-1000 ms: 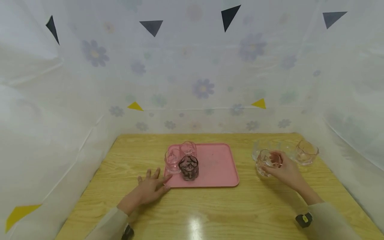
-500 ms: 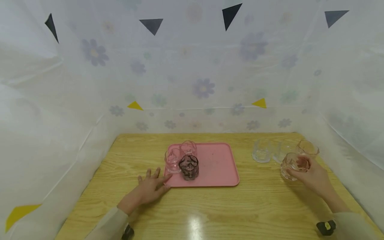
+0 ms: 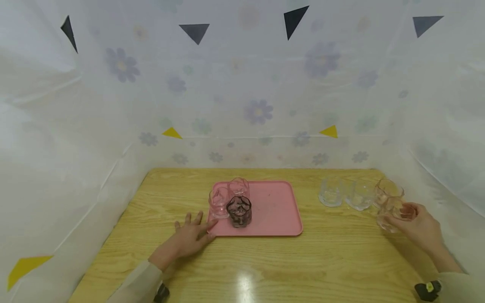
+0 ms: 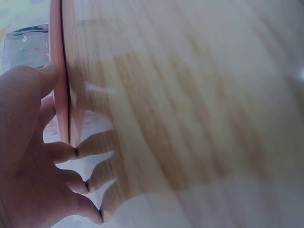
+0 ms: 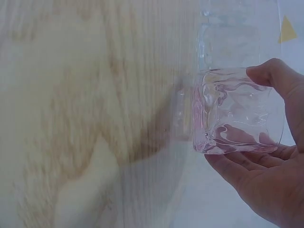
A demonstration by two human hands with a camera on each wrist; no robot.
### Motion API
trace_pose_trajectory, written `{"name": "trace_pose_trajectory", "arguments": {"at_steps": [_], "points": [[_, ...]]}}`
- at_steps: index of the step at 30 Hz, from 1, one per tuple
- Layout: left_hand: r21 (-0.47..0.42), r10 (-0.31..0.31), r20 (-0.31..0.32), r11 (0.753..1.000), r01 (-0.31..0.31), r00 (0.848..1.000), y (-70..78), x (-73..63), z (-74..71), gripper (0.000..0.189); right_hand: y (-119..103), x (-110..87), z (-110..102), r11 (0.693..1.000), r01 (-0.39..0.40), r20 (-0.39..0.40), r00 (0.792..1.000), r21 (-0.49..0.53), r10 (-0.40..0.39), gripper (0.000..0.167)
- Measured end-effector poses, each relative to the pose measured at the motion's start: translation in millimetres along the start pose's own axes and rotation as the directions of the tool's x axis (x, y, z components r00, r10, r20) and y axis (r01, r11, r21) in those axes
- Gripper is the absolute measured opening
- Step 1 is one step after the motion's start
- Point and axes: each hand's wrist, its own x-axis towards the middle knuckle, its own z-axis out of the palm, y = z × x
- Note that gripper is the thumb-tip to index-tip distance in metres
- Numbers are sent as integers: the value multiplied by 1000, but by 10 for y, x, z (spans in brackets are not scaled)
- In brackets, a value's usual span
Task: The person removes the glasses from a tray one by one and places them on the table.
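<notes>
My right hand (image 3: 420, 223) grips a pale pink glass cup (image 5: 237, 114) around its sides, thumb on one side and fingers on the other. In the head view this cup is in front of an amber-tinted glass cup (image 3: 388, 189) and overlaps it. The right wrist view shows its base close to the tabletop; whether they touch I cannot tell. My left hand (image 3: 191, 237) lies with spread fingers at the front left corner of a pink tray (image 3: 273, 210). Its thumb (image 4: 49, 78) touches the tray rim, and other fingertips rest on the table.
Two pink glass cups (image 3: 219, 203) and a dark grey glass cup (image 3: 239, 212) stand on the tray's left part. Two clear glass cups (image 3: 331, 192) stand at the back right of the wooden table (image 3: 265, 265). White patterned sheets (image 3: 250, 84) enclose the table.
My right hand has moved rightward with the pink cup, from in front of the clear cups to in front of the amber one. The left hand and tray stay put.
</notes>
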Motion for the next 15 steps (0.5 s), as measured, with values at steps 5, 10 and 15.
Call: {"name": "trace_pose_trajectory", "arguments": {"at_steps": [5, 10, 15], "points": [[5, 3, -3, 1000, -3, 1000, -9, 5, 8, 54, 100, 13, -57, 1000, -15, 5, 1000, 2, 15, 98], [4, 2, -1, 1000, -2, 1000, -11, 4, 10, 54, 188, 7, -92, 1000, -30, 28, 999, 6, 29, 99], [7, 7, -5, 1000, -7, 1000, -11, 5, 12, 55, 235, 33, -134, 1000, -30, 37, 999, -3, 30, 96]]}}
